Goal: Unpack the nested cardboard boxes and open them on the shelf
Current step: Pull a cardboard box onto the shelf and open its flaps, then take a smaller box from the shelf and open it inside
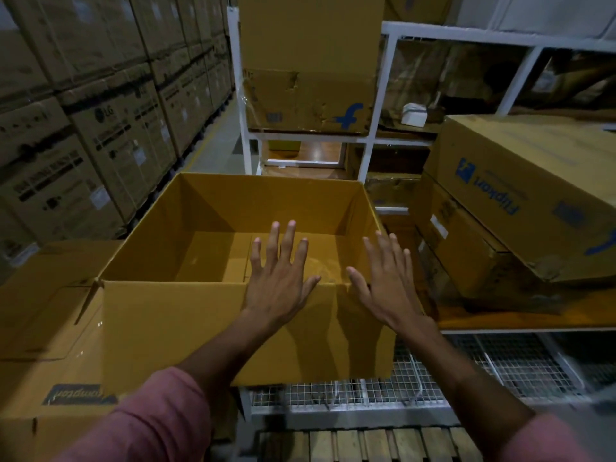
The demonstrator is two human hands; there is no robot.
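Hands spread flat w/ fingers straight, left hand (278,288) & right hand (388,285) holding nothing, over near rim of open-topped tan cardboard box (173,328), white wire-mesh shelf (500,365) at 4 o'clock.

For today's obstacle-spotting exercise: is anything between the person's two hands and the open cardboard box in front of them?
Nothing visible. The left hand and right hand hover with spread fingers over the near rim of the open cardboard box, which stands on the wire shelf. No object lies between.
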